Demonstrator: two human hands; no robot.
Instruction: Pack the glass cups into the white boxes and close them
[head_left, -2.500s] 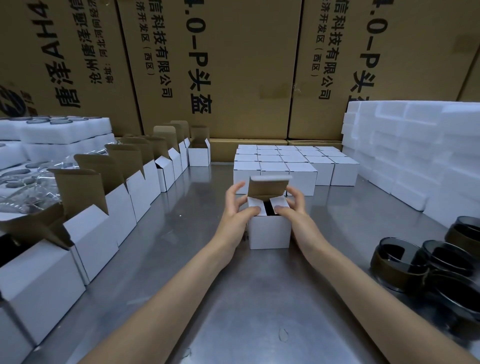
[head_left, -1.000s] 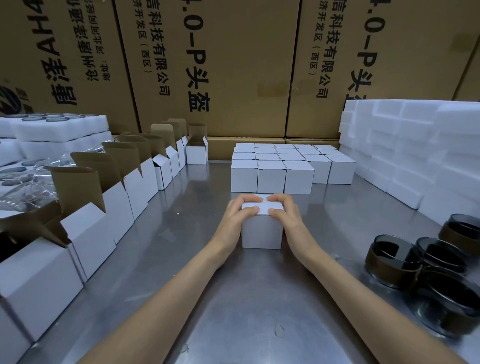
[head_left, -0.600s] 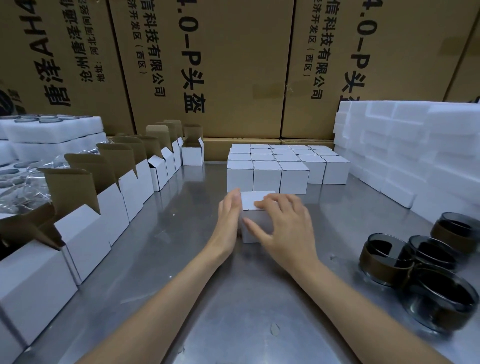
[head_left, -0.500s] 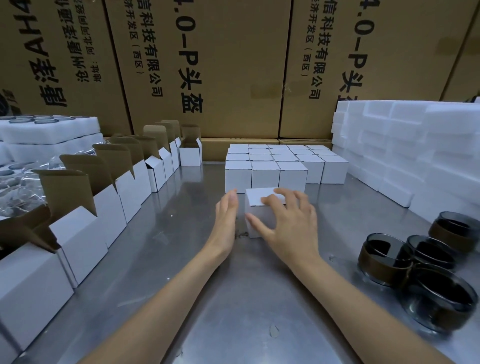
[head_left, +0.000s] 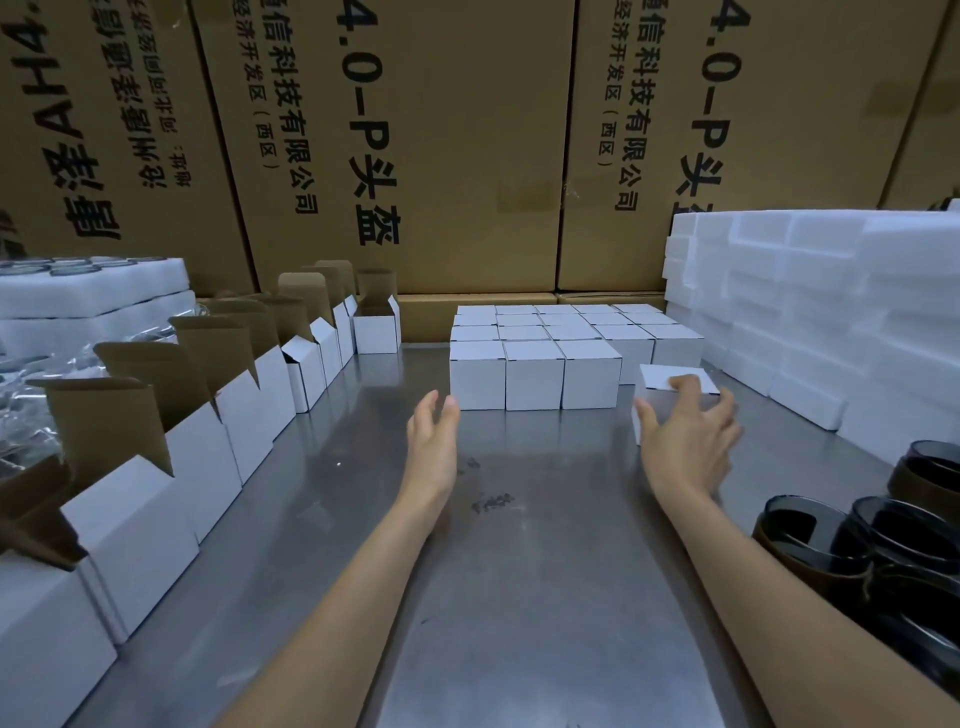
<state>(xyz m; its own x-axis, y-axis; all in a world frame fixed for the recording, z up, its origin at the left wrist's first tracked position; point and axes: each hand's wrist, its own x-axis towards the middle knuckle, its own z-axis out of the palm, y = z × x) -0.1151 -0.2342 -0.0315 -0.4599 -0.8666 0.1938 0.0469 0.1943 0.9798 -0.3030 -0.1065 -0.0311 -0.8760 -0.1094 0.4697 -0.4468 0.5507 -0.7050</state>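
Observation:
A closed white box (head_left: 657, 376) sits on the steel table (head_left: 519, 597), just right of the front row of a block of closed white boxes (head_left: 532, 374). My right hand (head_left: 685, 441) grips it, thumb against its left side and fingers curved over its top. My left hand (head_left: 434, 436) hovers open above the table, left of the block, holding nothing. Dark glass cups (head_left: 810, 540) stand at the right edge. A row of open white boxes (head_left: 249, 410) with brown flaps raised runs along the left.
White foam blocks (head_left: 831, 312) are stacked at the right, close behind the gripped box. Foam trays (head_left: 93, 291) with more glassware and plastic wrap lie at the far left. Large brown cartons (head_left: 467, 156) wall off the back.
The box's flaps were folded down and the lid shut. My right hand then carried the box from the centre to the right end of the block's front row; my left hand let go and drew away.

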